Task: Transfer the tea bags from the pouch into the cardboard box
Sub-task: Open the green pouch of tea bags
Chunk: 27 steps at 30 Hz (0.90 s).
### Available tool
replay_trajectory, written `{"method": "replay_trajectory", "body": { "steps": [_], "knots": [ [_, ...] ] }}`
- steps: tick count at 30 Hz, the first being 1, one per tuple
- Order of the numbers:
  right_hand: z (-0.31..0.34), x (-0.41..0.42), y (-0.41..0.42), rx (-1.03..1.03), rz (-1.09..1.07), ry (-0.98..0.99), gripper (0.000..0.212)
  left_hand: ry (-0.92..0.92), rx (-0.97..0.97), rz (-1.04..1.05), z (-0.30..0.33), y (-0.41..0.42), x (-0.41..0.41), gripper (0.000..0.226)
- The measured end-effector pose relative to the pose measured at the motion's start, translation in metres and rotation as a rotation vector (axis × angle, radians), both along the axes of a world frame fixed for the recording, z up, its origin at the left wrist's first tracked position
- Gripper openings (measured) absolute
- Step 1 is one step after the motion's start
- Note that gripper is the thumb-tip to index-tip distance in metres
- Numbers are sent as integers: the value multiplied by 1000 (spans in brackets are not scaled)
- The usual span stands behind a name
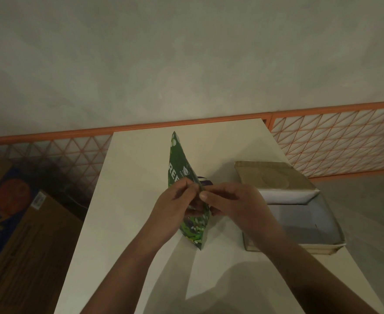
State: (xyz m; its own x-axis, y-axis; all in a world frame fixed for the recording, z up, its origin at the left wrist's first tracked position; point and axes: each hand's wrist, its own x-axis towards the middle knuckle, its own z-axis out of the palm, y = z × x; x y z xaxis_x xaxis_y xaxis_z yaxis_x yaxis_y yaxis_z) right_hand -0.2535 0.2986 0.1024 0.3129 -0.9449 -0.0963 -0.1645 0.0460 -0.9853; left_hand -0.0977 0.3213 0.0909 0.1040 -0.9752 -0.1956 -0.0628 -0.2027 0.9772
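A green tea pouch (179,164) with white lettering stands on edge in the middle of the white table (127,200). My left hand (175,207) pinches the pouch's upper edge from the left. My right hand (231,200) pinches the same edge from the right, thumb and fingers meeting the left hand's fingertips. The cardboard box (299,225) lies open to the right of my right hand, its white inside showing nothing in it and its brown lid (274,175) folded back. No tea bags are visible; the pouch hides its contents.
A large brown carton with blue and orange print (12,223) sits on the floor left of the table. An orange wire-mesh fence (336,141) runs behind the table along a grey wall. The box overhangs the table's right edge.
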Motion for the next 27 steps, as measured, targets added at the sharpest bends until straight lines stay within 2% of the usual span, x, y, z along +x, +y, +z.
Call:
{"method": "replay_trajectory", "body": {
  "steps": [4,9,12,18,21,27],
  "knots": [
    [0,-4,-5,145,-1,-26,11,-18,-16,-39,-2,0,0,25],
    [2,-2,-4,54,-50,11,19,-39,-46,-66,-4,0,-3,26],
    [1,0,-4,68,-69,-5,20,-29,-56,-88,-5,1,0,26],
    [-9,2,-7,229,-73,-78,11,10,-57,-85,-13,1,2,26],
    [-12,1,-6,312,-49,-129,14,58,-58,-79,-15,2,2,25],
    [-14,3,-4,215,-31,-41,15,4,-55,1,-13,2,-3,31]
  ]
}}
